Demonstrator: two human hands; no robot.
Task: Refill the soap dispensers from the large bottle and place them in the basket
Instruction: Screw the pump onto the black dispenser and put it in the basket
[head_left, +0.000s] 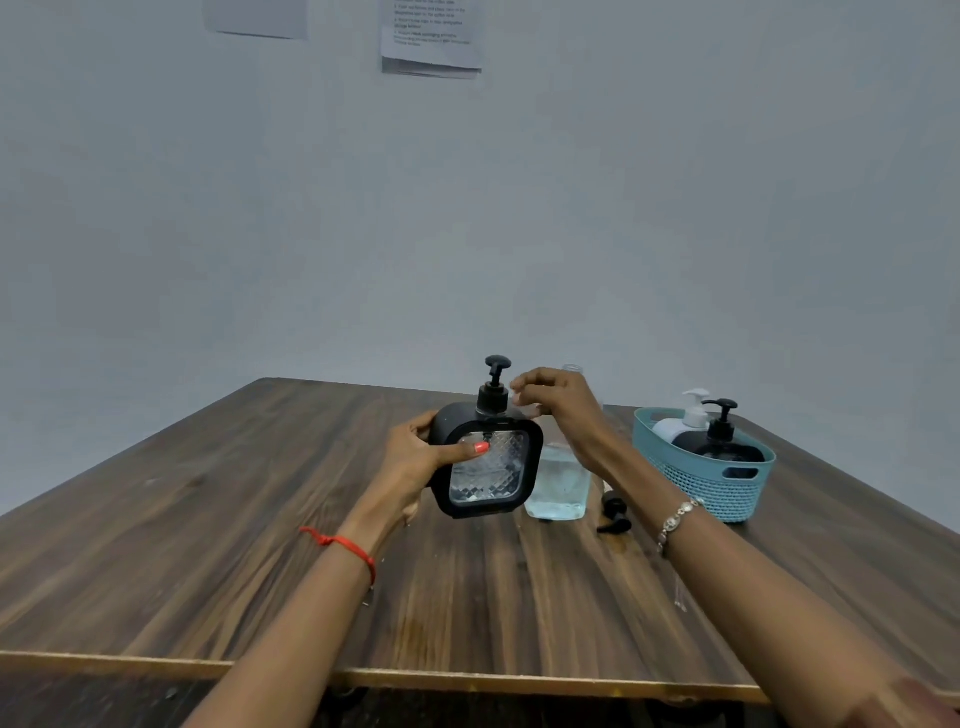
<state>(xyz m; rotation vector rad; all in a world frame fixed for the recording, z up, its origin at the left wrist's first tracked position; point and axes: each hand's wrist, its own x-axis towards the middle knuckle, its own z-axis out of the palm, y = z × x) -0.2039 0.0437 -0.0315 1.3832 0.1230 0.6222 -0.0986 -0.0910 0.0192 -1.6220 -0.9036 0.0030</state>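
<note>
My left hand (415, 457) grips a black square soap dispenser (488, 467) with a clear patterned window, lifted off the wooden table (260, 519); its black pump (494, 384) is fitted on top. My right hand (556, 400) hovers beside the pump with loosely curled fingers, holding nothing. Behind the dispenser stands the large clear bottle (558, 488) of pale blue soap, its open neck (571, 369) showing above my right hand. A teal basket (727, 478) at the right holds a white dispenser (680, 423) and a black dispenser (719, 441).
A loose black pump cap (613, 514) lies on the table between the bottle and the basket. The table's near edge (467, 675) runs across the bottom. Papers (431, 36) hang on the grey wall behind.
</note>
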